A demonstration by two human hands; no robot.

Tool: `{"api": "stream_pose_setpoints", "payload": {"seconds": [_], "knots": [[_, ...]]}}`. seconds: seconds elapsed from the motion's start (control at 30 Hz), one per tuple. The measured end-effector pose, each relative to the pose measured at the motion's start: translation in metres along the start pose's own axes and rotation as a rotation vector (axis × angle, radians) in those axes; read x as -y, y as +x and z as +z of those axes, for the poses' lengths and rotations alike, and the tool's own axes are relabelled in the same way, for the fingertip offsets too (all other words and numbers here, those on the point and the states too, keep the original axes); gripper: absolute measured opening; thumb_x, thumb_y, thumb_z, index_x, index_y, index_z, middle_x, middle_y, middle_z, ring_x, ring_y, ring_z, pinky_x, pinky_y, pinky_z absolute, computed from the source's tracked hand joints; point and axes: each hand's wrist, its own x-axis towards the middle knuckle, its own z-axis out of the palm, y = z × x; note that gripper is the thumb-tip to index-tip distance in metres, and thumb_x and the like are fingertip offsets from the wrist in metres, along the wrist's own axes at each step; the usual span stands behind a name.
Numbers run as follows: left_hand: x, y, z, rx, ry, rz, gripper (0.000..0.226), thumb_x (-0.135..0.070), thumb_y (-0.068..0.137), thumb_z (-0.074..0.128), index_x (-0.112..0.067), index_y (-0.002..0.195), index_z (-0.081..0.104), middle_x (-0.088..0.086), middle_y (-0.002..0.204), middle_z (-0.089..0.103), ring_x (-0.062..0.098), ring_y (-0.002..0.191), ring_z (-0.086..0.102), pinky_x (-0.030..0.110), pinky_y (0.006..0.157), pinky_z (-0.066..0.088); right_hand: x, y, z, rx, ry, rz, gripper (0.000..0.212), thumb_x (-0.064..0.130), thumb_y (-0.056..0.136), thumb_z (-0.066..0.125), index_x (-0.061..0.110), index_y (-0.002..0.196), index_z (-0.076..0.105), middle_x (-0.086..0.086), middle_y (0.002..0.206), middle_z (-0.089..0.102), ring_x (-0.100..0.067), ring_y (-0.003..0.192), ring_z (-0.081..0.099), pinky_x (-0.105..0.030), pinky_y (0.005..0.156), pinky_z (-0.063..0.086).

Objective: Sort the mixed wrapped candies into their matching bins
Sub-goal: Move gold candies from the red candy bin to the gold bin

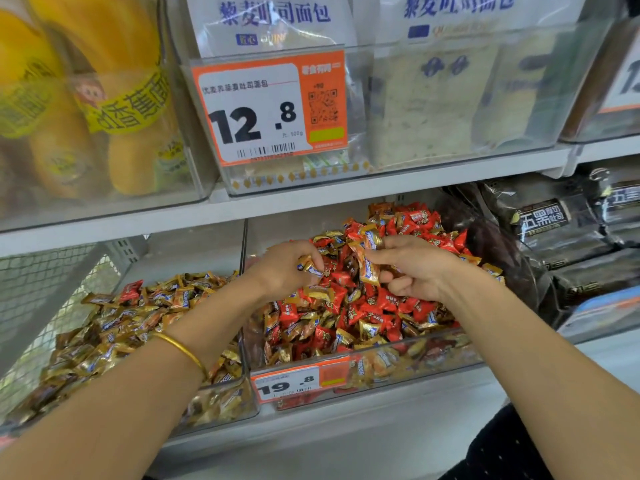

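Two clear bins stand side by side on the lower shelf. The left bin (239, 407) holds mostly gold-wrapped candies (114, 327), with one red candy (131, 292) on top. The right bin (398, 372) holds red-wrapped candies (374, 306) mixed with several gold ones. Both hands are over the right bin. My left hand (287, 268) grips gold-wrapped candies (310, 266) in curled fingers. My right hand (412, 268) pinches a gold and orange candy (367, 270), with another gold candy (372, 240) at its fingertips.
A white shelf edge (346, 192) runs above the bins, with clear bins of packaged bread and a 12.8 price tag (266, 109). Black packaged bread (571, 237) lies to the right. A wire mesh panel (41, 299) stands at the left. A 19.8 tag (291, 384) fronts the right bin.
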Motion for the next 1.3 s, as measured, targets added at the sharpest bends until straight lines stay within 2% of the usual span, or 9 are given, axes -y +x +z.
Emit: {"api": "stream_pose_setpoints", "payload": {"seconds": [0.1,0.23,0.43,0.57,0.73,0.83,1.07,1.13,1.3], "knots": [[-0.003,-0.002,-0.001,-0.012,-0.099,-0.033,0.01,-0.011,0.087,0.064,-0.019,0.093,0.061,-0.004,0.128,0.051,0.021,0.107,0.061,0.02,0.087,0.039,0.0,0.002,0.003,-0.002,0.045,0.015,0.01,0.006,0.093,0.055,0.013,0.092,0.049,-0.002,0.066,0.04,-0.007,0.049,0.035,-0.012,0.032,0.019],[-0.008,-0.007,-0.002,-0.061,-0.358,-0.111,0.012,-0.008,0.088,0.062,-0.02,0.092,0.062,-0.006,0.133,0.041,0.009,0.057,0.067,0.013,0.068,0.044,0.004,-0.002,0.008,-0.01,0.235,0.025,0.014,0.002,0.095,0.05,0.016,0.09,0.05,-0.006,0.07,0.045,-0.011,0.055,0.038,-0.014,0.035,0.02],[-0.012,-0.01,-0.005,-0.112,-0.584,-0.144,0.02,0.004,0.086,0.06,-0.016,0.089,0.065,0.015,0.123,0.052,0.022,0.069,0.066,0.03,0.075,0.056,0.003,0.003,0.014,0.025,0.488,0.13,0.012,0.006,0.096,0.041,0.009,0.092,0.051,-0.012,0.078,0.053,-0.023,0.061,0.064,-0.013,0.031,0.029],[-0.01,-0.008,-0.001,-0.218,-0.511,-0.094,0.022,0.003,0.082,0.066,-0.019,0.085,0.063,0.005,0.108,0.06,0.005,0.075,0.06,0.007,0.069,0.048,0.003,0.007,0.014,0.136,0.627,0.168,0.028,0.016,0.087,0.039,0.009,0.111,0.052,-0.011,0.076,0.051,-0.019,0.052,0.059,-0.014,0.031,0.03],[-0.01,-0.006,0.005,-0.271,-0.502,-0.066,0.02,0.002,0.082,0.066,-0.016,0.087,0.062,-0.002,0.093,0.06,-0.004,0.059,0.059,0.002,0.058,0.045,0.001,0.007,0.021,0.084,0.344,0.129,0.031,0.043,0.084,0.06,0.013,0.085,0.054,-0.005,0.065,0.054,-0.013,0.048,0.048,-0.012,0.031,0.023],[-0.01,-0.005,0.005,-0.321,-0.495,-0.053,0.017,0.001,0.083,0.065,-0.013,0.091,0.062,-0.006,0.09,0.057,-0.002,0.064,0.058,0.003,0.057,0.044,-0.004,0.01,0.031,-0.101,-0.05,0.025,0.021,0.031,0.091,0.059,0.013,0.099,0.054,-0.002,0.062,0.047,-0.01,0.042,0.038,-0.015,0.031,0.019],[-0.012,-0.003,0.009,-0.346,-0.528,-0.047,0.02,-0.001,0.084,0.065,-0.02,0.085,0.062,-0.005,0.093,0.057,0.014,0.085,0.058,0.033,0.088,0.05,-0.008,0.003,0.052,-0.06,-0.201,-0.102,0.041,0.028,0.089,0.064,0.019,0.124,0.046,-0.001,0.065,0.048,-0.009,0.045,0.036,-0.016,0.032,0.021],[-0.012,-0.004,0.008,-0.336,-0.651,-0.08,0.019,0.001,0.086,0.061,-0.018,0.086,0.061,0.005,0.098,0.055,0.022,0.083,0.064,0.042,0.08,0.057,-0.009,0.005,0.047,-0.125,-0.277,-0.16,0.04,0.024,0.088,0.064,0.014,0.124,0.049,-0.002,0.067,0.049,-0.01,0.046,0.038,-0.017,0.032,0.024],[-0.019,-0.008,0.0,-0.295,-0.888,-0.178,0.013,0.006,0.089,0.054,-0.007,0.093,0.057,0.024,0.111,0.053,0.026,0.091,0.065,0.03,0.058,0.06,-0.004,0.006,0.034,-0.237,-0.289,-0.217,0.051,0.021,0.089,0.062,0.01,0.135,0.044,-0.002,0.077,0.051,-0.011,0.049,0.041,-0.018,0.034,0.027]]}}
